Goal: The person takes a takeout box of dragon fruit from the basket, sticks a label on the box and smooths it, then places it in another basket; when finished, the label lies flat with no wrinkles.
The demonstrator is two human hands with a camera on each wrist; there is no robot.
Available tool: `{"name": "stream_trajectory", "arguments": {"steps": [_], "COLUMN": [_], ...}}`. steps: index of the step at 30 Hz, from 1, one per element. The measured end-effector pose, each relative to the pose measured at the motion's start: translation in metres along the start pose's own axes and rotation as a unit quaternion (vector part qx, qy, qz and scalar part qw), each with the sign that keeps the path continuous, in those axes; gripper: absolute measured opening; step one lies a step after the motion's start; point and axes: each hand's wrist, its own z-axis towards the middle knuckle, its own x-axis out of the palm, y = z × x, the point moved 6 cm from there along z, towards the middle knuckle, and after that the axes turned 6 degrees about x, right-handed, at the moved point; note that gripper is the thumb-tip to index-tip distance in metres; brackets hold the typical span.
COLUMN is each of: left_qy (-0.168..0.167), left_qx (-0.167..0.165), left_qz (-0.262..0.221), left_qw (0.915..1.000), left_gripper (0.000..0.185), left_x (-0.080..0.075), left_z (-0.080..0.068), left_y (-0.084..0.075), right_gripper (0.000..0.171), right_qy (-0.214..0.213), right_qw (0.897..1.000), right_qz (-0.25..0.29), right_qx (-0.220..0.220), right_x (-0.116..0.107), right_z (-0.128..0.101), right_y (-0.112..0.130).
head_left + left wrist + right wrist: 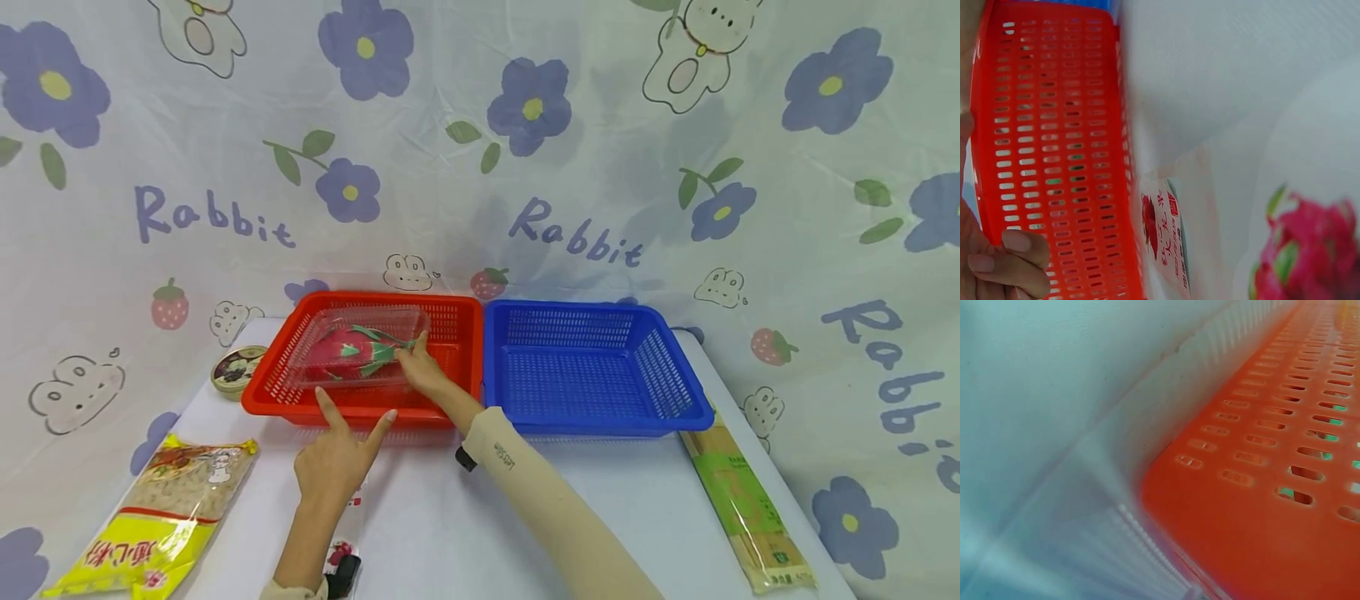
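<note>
A clear plastic box (363,346) with a pink dragon fruit (347,350) inside lies in the red basket (450,312). My right hand (420,371) reaches over the front rim into that basket and grips the box's right end, thumb up on the lid. In the right wrist view the box's cloudy wall (1054,425) stands against the basket's perforated floor (1272,456). My left hand (333,462) is at the red basket's front wall (1054,156), index finger and thumb spread and touching the rim. The blue basket (592,425) stands beside it on the right, holding nothing.
A round tin (236,369) sits left of the red basket. A yellow noodle pack (161,517) lies front left, a long green-labelled pack (742,500) front right. A small printed sachet (347,533) lies under my left wrist. A flowered cloth hangs behind.
</note>
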Motion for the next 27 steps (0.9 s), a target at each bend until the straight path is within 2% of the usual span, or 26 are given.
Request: {"name": "stream_trajectory", "arguments": {"steps": [11,18,27], "left_qy": [0.014,0.018,0.005], "left_qx": [-0.003,-0.002,0.004], "left_qz": [-0.002,0.001,-0.005], "left_qw": [0.9999,0.9998,1.0], "left_gripper": [0.126,0.126,0.124], "left_x": [-0.002,-0.002,-0.003], "left_z": [-0.002,-0.002,-0.003], "left_y": [-0.001,-0.001,0.0], "right_gripper": [0.078,0.078,0.078], "right_qy": [-0.01,-0.037,-0.035], "right_qw": [0.995,0.994,0.99], "right_qz": [0.102,0.104,0.136], "right_qx": [0.015,0.008,0.009], "right_x": [-0.006,-0.016,-0.025], "right_z": [-0.002,-0.008,-0.014], "right_y": [-0.001,-0.003,-0.004]}}
